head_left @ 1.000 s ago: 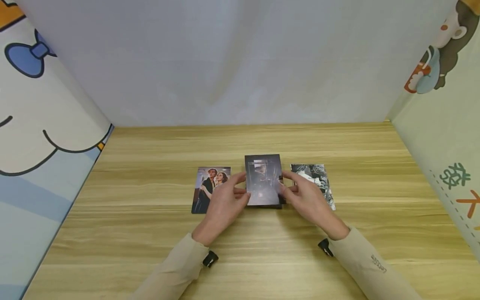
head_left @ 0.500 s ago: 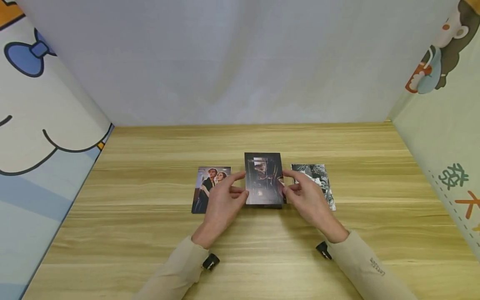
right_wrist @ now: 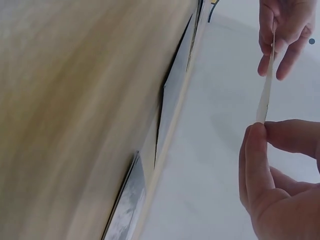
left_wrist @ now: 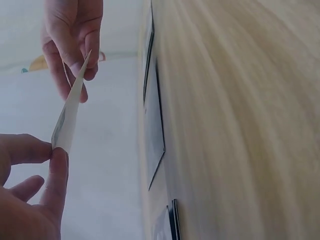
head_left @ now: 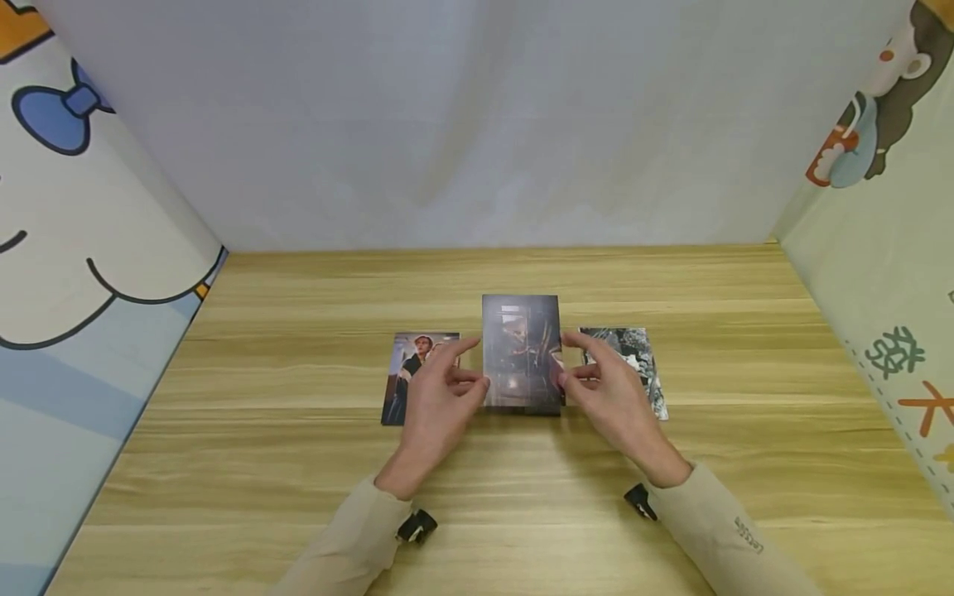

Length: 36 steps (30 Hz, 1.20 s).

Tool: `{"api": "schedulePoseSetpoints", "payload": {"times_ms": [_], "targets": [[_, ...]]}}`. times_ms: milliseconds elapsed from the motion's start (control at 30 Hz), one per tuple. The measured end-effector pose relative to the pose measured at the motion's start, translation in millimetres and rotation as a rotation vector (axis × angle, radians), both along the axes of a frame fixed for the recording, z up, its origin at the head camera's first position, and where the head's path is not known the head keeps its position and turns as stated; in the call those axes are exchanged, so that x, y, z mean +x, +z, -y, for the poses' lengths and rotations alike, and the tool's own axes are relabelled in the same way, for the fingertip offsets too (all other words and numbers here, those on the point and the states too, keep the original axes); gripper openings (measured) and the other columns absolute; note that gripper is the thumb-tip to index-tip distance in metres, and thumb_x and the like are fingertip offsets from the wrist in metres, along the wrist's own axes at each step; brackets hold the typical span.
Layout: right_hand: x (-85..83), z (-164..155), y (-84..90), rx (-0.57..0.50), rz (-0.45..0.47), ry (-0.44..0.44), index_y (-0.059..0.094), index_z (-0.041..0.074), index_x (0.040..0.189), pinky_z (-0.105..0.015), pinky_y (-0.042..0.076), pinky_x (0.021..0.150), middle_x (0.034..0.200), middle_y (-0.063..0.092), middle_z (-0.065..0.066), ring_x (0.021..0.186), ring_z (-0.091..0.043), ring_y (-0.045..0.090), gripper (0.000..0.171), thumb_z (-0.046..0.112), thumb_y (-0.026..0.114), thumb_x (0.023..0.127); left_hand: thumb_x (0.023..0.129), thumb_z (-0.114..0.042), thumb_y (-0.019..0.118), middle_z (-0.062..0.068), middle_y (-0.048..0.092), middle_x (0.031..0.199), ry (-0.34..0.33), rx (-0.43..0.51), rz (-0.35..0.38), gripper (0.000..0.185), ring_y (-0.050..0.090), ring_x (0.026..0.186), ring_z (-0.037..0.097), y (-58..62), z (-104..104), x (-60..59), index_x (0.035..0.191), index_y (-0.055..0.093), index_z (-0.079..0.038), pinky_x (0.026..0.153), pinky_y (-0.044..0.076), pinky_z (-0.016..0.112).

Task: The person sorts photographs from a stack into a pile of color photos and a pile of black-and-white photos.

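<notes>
A dark glossy photo card is held up by its two side edges, the picture facing up. At its left edge my left hand pinches it between thumb and fingers. My right hand pinches the opposite edge the same way. Both wrist views show the held card thin and edge-on, apart from the table. Below it, another card lies flat in the middle, mostly hidden in the head view. A card with a couple on it lies to the left, partly covered by my left hand.
A black-and-white picture card lies to the right, partly behind my right hand. In the wrist views the side cards look stacked. The wooden table meets a pale back wall, with printed cartoon panels on both sides.
The held card has risen a little toward the head camera and looks larger, its far edge higher in view. Reflections on it have shifted. Both hands keep their pinch; the side cards stay put.
</notes>
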State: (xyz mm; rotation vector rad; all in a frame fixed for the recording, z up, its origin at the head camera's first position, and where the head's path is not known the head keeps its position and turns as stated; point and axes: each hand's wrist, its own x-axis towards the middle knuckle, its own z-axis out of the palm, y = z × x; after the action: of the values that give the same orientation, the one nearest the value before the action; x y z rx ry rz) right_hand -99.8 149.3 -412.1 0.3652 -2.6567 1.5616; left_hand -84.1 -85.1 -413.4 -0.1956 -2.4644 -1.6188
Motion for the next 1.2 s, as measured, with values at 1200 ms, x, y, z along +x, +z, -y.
{"api": "schedulePoseSetpoints", "payload": {"times_ms": [1200], "targets": [[4.0, 33.3, 14.9, -0.135, -0.003, 0.046, 0.054, -0.003, 0.147, -0.027, 0.059, 0.088, 0.121, 0.064, -0.017, 0.104, -0.032, 0.07, 0.058, -0.007, 0.071, 0.092, 0.089, 0.009, 0.069, 0.016, 0.069, 0.121, 0.047, 0.098, 0.033, 0.053, 0.071, 0.099, 0.027, 11.5, 30.9, 8.2, 0.141, 0.062, 0.0, 0.083, 0.06, 0.024]]}}
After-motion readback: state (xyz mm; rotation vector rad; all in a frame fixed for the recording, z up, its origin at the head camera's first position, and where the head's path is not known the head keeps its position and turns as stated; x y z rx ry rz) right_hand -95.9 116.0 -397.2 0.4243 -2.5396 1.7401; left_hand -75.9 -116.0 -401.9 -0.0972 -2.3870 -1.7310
